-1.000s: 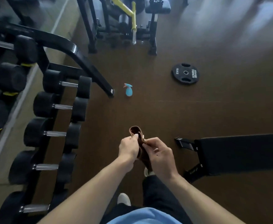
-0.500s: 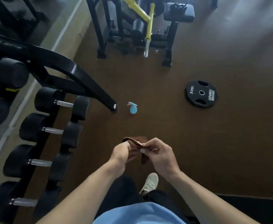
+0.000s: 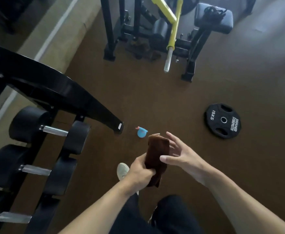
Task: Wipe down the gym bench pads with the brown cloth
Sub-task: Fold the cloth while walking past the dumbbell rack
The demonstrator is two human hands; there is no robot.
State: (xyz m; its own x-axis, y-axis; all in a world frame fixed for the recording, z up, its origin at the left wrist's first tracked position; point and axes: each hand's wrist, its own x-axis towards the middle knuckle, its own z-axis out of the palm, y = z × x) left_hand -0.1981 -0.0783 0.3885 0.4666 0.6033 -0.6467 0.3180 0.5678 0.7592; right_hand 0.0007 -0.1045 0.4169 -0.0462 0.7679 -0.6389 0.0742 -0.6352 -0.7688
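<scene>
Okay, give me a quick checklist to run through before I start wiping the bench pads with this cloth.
1. Cloth in hand: ok. The left hand grips the folded brown cloth around its lower half.
2. Right hand free: ok. The right hand is open beside the cloth, fingers spread; whether it touches the cloth, cannot tell.
3. Spray bottle within reach: ok. The blue spray bottle is on the floor just ahead.
4. Bench pad in view: not ok. No bench pad shows near the hands.
5. Trip hazards: not ok. A weight plate lies loose on the floor to the right.
6. Cloth damp: cannot tell.
</scene>
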